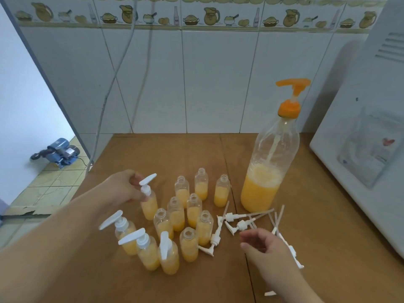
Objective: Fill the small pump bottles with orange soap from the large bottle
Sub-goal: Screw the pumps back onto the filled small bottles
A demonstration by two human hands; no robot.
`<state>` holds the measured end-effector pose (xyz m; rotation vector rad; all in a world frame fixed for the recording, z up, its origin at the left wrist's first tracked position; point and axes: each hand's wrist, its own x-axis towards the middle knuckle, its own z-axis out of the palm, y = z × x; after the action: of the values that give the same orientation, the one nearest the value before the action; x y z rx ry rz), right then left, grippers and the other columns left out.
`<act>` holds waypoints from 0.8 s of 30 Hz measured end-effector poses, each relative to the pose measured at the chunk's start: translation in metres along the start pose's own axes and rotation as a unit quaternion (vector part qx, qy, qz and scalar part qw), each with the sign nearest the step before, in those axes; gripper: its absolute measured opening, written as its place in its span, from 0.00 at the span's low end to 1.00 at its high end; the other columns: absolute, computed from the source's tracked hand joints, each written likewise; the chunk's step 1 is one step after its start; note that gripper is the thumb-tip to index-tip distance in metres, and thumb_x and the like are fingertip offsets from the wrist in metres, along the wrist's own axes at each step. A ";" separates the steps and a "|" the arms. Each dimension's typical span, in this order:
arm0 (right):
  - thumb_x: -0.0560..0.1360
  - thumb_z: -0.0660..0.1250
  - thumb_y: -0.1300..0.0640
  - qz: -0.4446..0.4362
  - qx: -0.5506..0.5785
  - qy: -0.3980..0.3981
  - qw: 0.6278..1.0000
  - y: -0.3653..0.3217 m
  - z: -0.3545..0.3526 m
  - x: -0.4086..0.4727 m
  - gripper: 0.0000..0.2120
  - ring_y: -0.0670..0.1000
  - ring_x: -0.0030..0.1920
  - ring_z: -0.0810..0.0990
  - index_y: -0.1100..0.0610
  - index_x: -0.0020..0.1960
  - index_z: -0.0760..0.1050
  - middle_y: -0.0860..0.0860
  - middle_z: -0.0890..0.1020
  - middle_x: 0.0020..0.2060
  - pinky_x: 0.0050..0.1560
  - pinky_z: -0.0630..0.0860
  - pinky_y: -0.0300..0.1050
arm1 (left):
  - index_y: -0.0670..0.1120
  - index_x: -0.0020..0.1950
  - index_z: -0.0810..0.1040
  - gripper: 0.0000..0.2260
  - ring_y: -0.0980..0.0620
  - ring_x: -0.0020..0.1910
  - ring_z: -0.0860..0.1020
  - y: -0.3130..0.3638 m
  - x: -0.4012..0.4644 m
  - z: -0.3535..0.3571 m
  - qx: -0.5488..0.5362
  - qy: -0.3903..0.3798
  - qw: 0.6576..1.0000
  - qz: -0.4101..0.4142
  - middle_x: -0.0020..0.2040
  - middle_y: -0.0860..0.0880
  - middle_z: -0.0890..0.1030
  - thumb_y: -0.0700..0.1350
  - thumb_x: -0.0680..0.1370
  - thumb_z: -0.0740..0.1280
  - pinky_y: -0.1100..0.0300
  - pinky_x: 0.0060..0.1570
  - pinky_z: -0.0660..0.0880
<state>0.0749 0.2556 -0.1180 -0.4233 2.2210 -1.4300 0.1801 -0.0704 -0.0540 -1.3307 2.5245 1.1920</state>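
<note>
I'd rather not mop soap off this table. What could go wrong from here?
1. The left hand grips a capped bottle right beside open-necked filled bottles; a nudge could topple them.
2. The right hand hovers over loose pump heads near the crowded cluster and might sweep one into it.

No legible text. Small marks on the painted bottles in the tile border [176, 16], above the large bottle [269, 169], too blurred to read.
</note>
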 end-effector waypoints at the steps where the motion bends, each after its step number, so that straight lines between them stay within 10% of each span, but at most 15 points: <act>1: 0.73 0.70 0.60 -0.045 -0.058 -0.013 0.997 0.003 0.005 0.003 0.09 0.41 0.47 0.78 0.46 0.48 0.79 0.42 0.81 0.44 0.43 0.70 0.28 | 0.48 0.62 0.71 0.29 0.49 0.53 0.77 0.001 -0.006 -0.004 0.004 0.005 1.000 0.005 0.57 0.49 0.78 0.39 0.65 0.78 0.51 0.55 0.77; 6: 0.66 0.65 0.64 -0.300 -0.346 -0.031 0.888 0.028 0.031 0.028 0.20 0.43 0.53 0.77 0.45 0.52 0.79 0.39 0.79 0.52 0.54 0.75 0.40 | 0.54 0.54 0.72 0.21 0.53 0.45 0.74 0.021 -0.058 -0.014 0.100 0.196 0.966 0.135 0.48 0.54 0.75 0.43 0.66 0.76 0.55 0.46 0.74; 12: 0.52 0.76 0.61 -0.367 -0.346 -0.006 0.863 0.051 0.051 0.037 0.20 0.43 0.45 0.75 0.44 0.41 0.80 0.42 0.83 0.43 0.32 0.80 0.41 | 0.53 0.54 0.72 0.15 0.56 0.45 0.76 0.044 -0.080 0.023 0.315 -0.086 0.940 0.097 0.48 0.56 0.75 0.48 0.71 0.72 0.62 0.44 0.75; 20: 0.56 0.70 0.56 -0.384 -0.356 0.029 0.852 0.053 0.060 0.041 0.19 0.43 0.41 0.73 0.42 0.45 0.74 0.42 0.77 0.39 0.33 0.70 0.36 | 0.41 0.68 0.61 0.31 0.49 0.54 0.78 0.066 -0.046 0.047 0.423 -0.080 0.902 0.045 0.59 0.45 0.76 0.50 0.73 0.72 0.59 0.48 0.74; 24: 0.63 0.62 0.53 -0.387 -0.378 0.060 0.839 0.055 0.062 0.042 0.11 0.43 0.40 0.74 0.43 0.43 0.76 0.42 0.77 0.38 0.34 0.71 0.37 | 0.43 0.65 0.69 0.21 0.51 0.49 0.76 0.060 -0.043 0.056 0.470 -0.138 0.870 0.059 0.57 0.47 0.78 0.49 0.76 0.68 0.61 0.45 0.73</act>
<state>0.0721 0.2104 -0.1983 -1.6909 2.8100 -0.7777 0.1479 0.0151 -0.0410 -0.6884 2.4076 0.0340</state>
